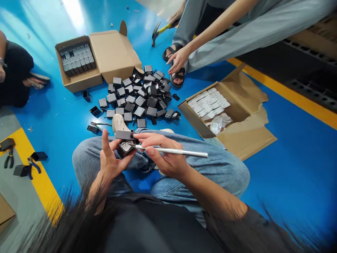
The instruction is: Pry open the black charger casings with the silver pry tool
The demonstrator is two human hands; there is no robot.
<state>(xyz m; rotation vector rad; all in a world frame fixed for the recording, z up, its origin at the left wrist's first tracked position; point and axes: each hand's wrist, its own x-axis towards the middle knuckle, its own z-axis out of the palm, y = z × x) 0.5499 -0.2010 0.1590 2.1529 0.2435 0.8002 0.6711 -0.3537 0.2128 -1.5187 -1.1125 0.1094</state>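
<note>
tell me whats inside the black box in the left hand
In the black box, whitish material shows; the tip of the silver tool is at the opening. That material covers whatever lies beneath, and the dark flat piece hides the far edge, so neither can be seen.

Metal tool (184,152) — satin-smooth, matt plastic case (123,135), glossy floor (295,172), matt cardboard box (84,81)
</note>
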